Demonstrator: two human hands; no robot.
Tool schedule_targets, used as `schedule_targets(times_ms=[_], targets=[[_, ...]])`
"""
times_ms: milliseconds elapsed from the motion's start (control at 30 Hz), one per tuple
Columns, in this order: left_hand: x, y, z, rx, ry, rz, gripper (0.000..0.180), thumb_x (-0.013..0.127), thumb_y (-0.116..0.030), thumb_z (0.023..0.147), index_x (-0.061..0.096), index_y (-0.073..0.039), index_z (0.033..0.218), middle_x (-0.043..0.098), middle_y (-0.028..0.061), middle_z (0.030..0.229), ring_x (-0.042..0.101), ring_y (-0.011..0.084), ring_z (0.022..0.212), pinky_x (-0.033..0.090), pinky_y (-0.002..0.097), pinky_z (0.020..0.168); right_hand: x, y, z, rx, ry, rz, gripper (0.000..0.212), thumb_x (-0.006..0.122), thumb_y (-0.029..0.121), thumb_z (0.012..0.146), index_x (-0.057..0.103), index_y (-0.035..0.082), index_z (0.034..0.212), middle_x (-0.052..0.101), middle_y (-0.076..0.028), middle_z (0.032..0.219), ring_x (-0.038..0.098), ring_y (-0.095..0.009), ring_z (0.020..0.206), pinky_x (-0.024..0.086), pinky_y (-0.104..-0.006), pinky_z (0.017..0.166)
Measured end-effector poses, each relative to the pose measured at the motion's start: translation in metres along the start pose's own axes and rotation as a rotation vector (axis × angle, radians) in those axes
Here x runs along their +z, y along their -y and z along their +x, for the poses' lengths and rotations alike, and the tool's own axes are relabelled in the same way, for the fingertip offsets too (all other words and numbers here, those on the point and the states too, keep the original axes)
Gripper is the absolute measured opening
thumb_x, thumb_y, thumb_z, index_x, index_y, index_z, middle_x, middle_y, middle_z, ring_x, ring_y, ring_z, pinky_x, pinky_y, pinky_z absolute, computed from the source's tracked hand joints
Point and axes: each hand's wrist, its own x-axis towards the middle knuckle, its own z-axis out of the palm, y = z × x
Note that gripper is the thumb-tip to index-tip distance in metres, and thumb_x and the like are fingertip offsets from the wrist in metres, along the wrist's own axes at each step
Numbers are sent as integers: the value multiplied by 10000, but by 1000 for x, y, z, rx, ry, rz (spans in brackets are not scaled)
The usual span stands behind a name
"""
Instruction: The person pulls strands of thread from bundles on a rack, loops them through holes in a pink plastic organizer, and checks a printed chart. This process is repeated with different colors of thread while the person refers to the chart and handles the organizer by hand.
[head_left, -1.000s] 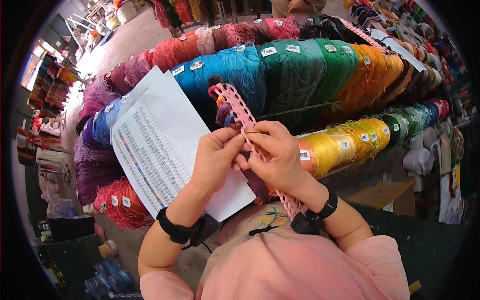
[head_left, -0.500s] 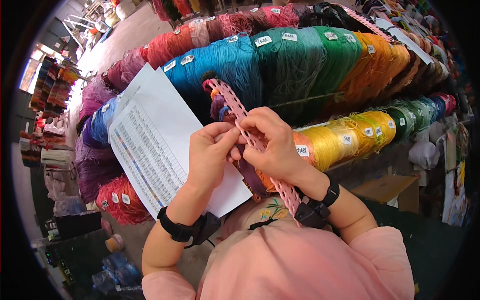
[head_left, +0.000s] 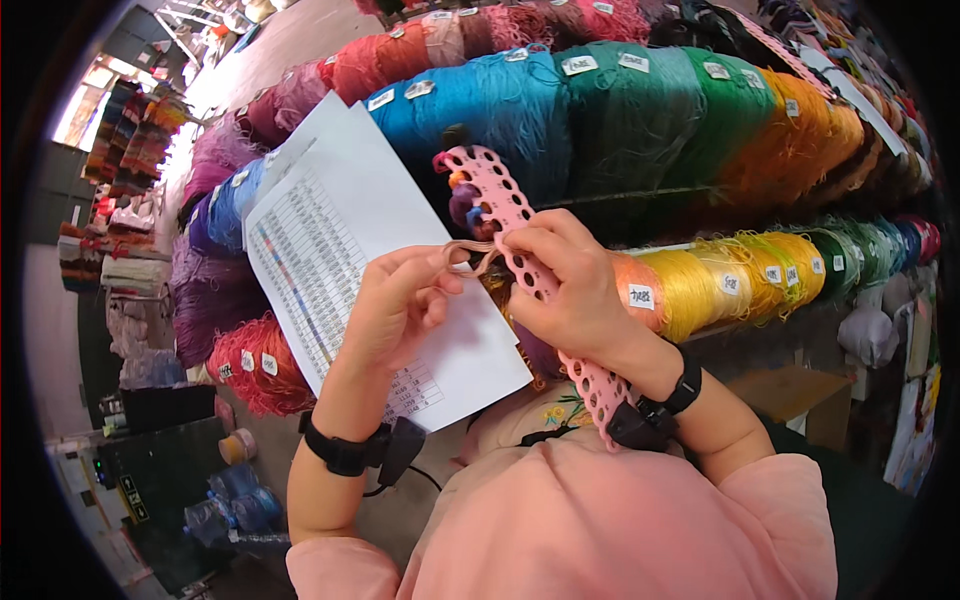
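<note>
My right hand [head_left: 572, 285] is closed around a long pink strip punched with rows of holes [head_left: 492, 180]. The strip slants from above the hand down toward my right wrist. My left hand [head_left: 395, 305] pinches a beige-brown thread [head_left: 478, 248] between thumb and forefinger, beside the strip's left edge. That thread makes a small loop and runs to a hole near my right fingers. Small tufts of purple, orange and blue thread [head_left: 464, 202] hang along the strip's upper left edge. Under my left hand lies a printed paper sheet [head_left: 385, 185] with a table on it.
Labelled thread hanks stand in rows ahead: blue [head_left: 470, 115], green [head_left: 635, 120] and orange [head_left: 790, 135]. Yellow bundles [head_left: 690, 290] are at the right, red ones [head_left: 262, 360] at the left. A cardboard box [head_left: 790, 395] sits low at the right.
My left hand has drawn away from the strip to the left, pulling the thread out into a loop. The strip has turned its holed face more toward me. The view has shifted slightly.
</note>
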Motion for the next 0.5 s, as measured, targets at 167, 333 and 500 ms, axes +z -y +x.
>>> schedule_targets(times_ms=[167, 333, 500], targets=[[-6, 7, -1, -2, -39, 183, 214, 519, -177, 805, 568, 31, 800, 523, 24, 559, 427, 34, 415, 321, 130, 374, 2, -1, 0, -50, 53, -3, 310, 552, 53, 547, 512, 0, 850, 463, -113, 805, 474, -271, 739, 396, -344, 655], [3, -8, -29, -13, -119, -246, 195, 459, -108, 822, 512, 32, 946, 556, 74, 788, 396, 29, 397, 304, 135, 358, 5, -4, -2, 72, -9, 79, 263, 519, 32, 599, 489, -16, 856, 447, -128, 819, 477, -287, 746, 395, -358, 666], [-5, -7, -31, -20, 235, -315, 331, 359, -65, 841, 364, 2, 1164, 558, 106, 786, 384, 47, 345, 274, 147, 288, 7, -10, -3, -69, 120, -304, 160, 490, 13, 656, 454, -6, 811, 434, -133, 811, 484, -290, 699, 392, -377, 635]])
